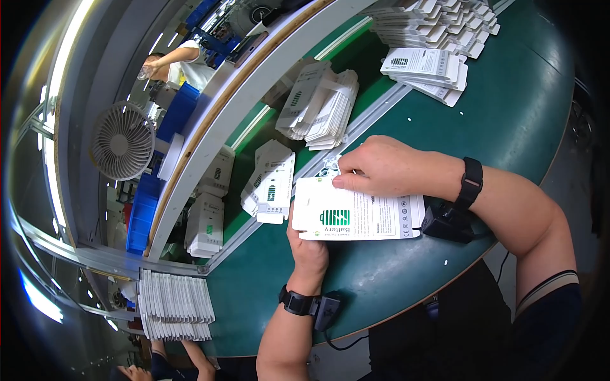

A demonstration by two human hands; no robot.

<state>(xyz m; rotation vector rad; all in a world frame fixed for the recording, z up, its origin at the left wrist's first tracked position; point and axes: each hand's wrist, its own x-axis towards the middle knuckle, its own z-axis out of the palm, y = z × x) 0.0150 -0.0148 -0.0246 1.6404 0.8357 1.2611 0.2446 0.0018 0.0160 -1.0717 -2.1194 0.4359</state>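
I hold the white carton (375,219) above the green table (387,279), its printed face up and its long axis running left to right across my view. My left hand (308,257) is closed on the carton's left end from the near side; its fingers pass behind the panel and are hidden. My right hand (389,166) is positioned over the far long edge, left of that edge's middle, with the thumb laid at the panel and the fingers curled. Whether that thumb and fingers pinch the carton or a small item, I cannot tell. From the right hand, the carton extends toward my body and to the right; the right hand is nearer the far edge, the left nearer the near left corner. Small pale pieces (331,166) lie just beyond the far edge.
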